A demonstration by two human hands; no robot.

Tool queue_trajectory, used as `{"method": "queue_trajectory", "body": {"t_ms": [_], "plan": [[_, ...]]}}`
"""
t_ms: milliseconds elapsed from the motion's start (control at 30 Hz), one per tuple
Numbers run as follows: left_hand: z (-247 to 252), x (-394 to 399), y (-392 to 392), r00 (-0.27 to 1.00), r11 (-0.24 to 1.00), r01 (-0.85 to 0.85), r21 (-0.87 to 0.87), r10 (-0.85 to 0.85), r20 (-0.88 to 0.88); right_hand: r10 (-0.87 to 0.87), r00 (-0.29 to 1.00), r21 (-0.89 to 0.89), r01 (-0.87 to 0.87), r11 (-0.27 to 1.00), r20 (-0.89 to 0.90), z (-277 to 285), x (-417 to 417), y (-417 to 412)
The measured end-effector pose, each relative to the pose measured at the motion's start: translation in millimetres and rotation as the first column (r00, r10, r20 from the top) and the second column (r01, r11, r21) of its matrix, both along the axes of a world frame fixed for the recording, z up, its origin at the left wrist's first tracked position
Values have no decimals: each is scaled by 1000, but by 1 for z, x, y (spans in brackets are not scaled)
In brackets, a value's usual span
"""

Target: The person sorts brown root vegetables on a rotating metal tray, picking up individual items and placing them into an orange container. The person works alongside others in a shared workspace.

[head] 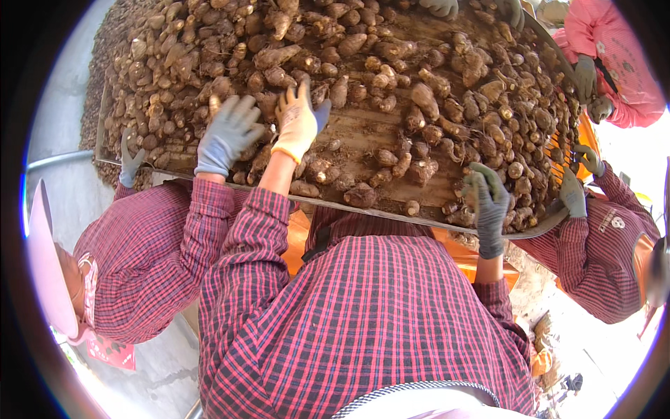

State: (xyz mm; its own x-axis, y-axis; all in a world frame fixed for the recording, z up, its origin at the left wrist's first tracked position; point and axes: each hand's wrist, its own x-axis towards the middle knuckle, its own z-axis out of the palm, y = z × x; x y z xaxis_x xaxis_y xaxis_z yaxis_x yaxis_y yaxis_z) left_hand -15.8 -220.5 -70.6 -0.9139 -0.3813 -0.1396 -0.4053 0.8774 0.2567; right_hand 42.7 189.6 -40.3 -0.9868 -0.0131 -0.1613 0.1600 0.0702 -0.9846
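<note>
Brown, dirt-covered taro corms (424, 99) lie heaped and scattered over a wooden sorting table (361, 125). My left hand (297, 118), in a pale yellow glove with a blue thumb, reaches palm down among the corms with its fingers apart. A dark corm (318, 94) sits beside its fingertips and thumb. At the table's near edge, my right hand (488, 207) wears a grey knit glove, its fingers bent over the corms. Something blurred shows by those fingers; whether it is gripped I cannot tell.
A co-worker's gloved hand (230, 133) works close by my left hand. Another person's gloved hands (573, 194) are at the right end, beside an orange grate (561, 152). A person in pink (617, 57) stands far right. A metal rim (335, 204) edges the table.
</note>
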Motion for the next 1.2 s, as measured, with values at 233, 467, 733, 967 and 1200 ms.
{"method": "queue_trajectory", "body": {"t_ms": [233,467,733,967,1200], "plan": [[-7,21,89,929,772,361,523,-349,-125,97,992,210,-77,975,-87,-2,-9,-19],[29,84,51,834,847,434,308,-248,-494,113,993,299,-103,949,-17,-3,-20,-9],[20,88,44,964,980,48,-190,4,267,524,831,864,-116,491,-186,6,-111,-93],[7,99,89,938,895,343,285,-315,-141,864,453,927,-371,-43,222,-5,-68,-153],[28,97,-35,928,990,-95,-106,49,-369,705,656,899,-435,59,271,24,-80,-120]]}}
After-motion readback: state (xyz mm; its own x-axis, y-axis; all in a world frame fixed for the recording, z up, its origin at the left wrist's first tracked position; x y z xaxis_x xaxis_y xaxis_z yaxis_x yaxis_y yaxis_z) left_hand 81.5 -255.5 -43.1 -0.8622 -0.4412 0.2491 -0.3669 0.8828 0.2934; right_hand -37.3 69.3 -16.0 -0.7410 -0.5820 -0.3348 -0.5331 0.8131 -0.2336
